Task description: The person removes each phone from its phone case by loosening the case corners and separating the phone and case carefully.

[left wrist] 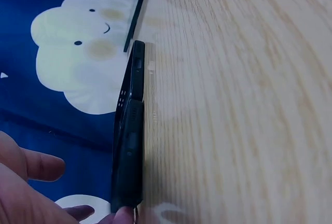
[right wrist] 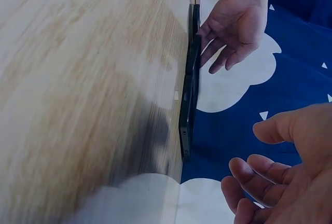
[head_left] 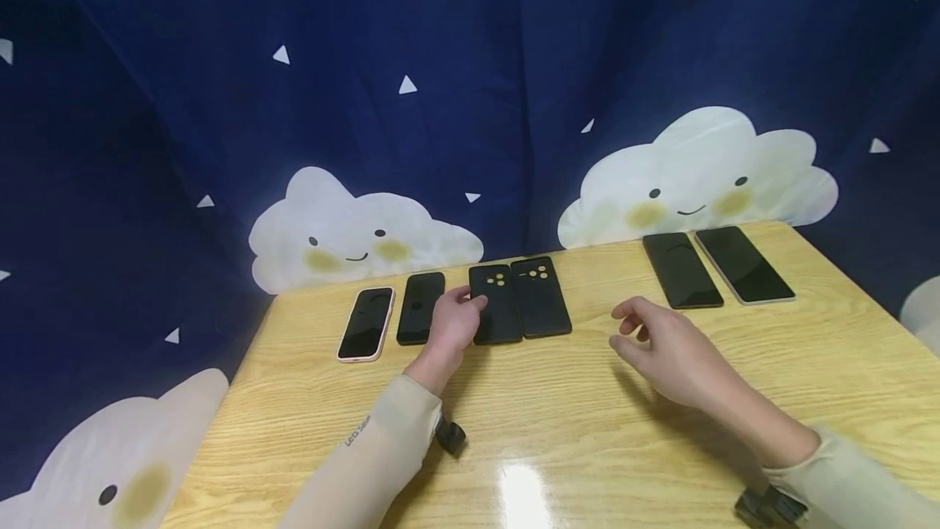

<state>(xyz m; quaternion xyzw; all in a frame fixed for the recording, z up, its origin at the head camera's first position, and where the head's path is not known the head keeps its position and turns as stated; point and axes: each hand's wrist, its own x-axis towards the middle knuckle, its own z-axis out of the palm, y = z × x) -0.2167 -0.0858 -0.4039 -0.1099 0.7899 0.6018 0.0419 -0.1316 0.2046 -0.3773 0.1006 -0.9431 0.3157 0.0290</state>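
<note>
Two black phone cases lie side by side near the table's back edge, insides up: a left case (head_left: 499,317) and a right case (head_left: 543,308), both with camera cutouts. My left hand (head_left: 454,323) is at the left case's left side. In the left wrist view its fingertips (left wrist: 123,217) meet that case (left wrist: 129,167), while the thumb stands apart. My right hand (head_left: 668,353) hovers over the table to the right of the cases, fingers loosely bent, holding nothing. In the right wrist view, a gap separates this hand (right wrist: 280,177) from the right case (right wrist: 188,115).
Left of the cases lie a black phone (head_left: 420,308) and a phone in a pink case (head_left: 366,325). Two more dark-screened phones, one black (head_left: 683,272) and one light-edged (head_left: 745,264), lie at the back right. A blue curtain (head_left: 441,129) hangs behind the wooden table (head_left: 573,423).
</note>
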